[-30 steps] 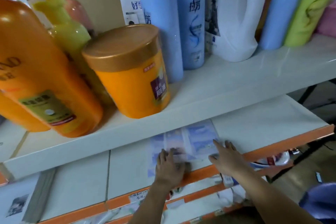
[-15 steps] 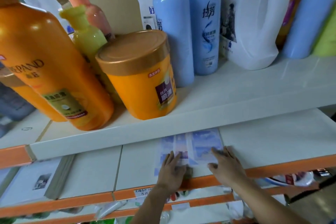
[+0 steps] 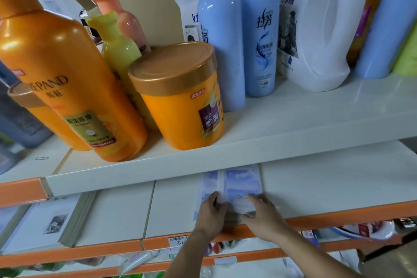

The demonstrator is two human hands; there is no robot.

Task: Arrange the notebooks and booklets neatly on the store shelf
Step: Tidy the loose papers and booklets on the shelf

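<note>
Item: blue sky-print booklets (image 3: 242, 181), lower shelf (image 3: 327, 178), centre of front edge. Within the last second you squared the loose fan into side-by-side piles. Your left hand (image 3: 211, 212) lies flat on them. Your right hand (image 3: 259, 214) touches the near end, but blur hides its grip. Alignment looks nearly finished.

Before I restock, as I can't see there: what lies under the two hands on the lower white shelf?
Blue sky-print booklets lie flat on the white shelf under the left hand and right hand. The hands cover their near ends; count unclear.
</note>
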